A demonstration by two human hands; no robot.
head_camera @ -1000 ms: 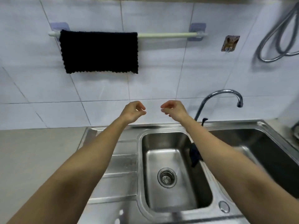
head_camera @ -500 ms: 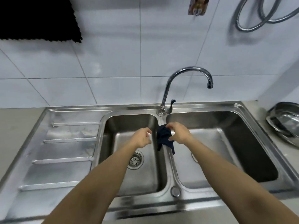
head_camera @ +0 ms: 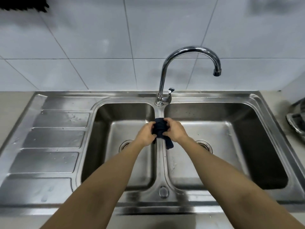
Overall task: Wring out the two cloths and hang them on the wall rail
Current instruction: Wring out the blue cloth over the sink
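Half a second ago only the right hand (head_camera: 175, 130) pinched the dark cloth (head_camera: 160, 129) on the sink divider; the left hand (head_camera: 146, 133) has since closed in, and both hands now clench the cloth between them, bunched into a soft crumpled wad. It sits over the ridge between the two basins, and a loose tail hangs down toward the near side, just right of the ridge. The double sink (head_camera: 163, 190) is brushed stainless steel, water-spotted, with a ribbed draining board (head_camera: 54, 138) on the left. A curved chrome tap (head_camera: 189, 53) rises at the far edge. Glossy white tiles (head_camera: 99, 47) back the wall; the fringe of a black cloth (head_camera: 24, 4) shows at far left.
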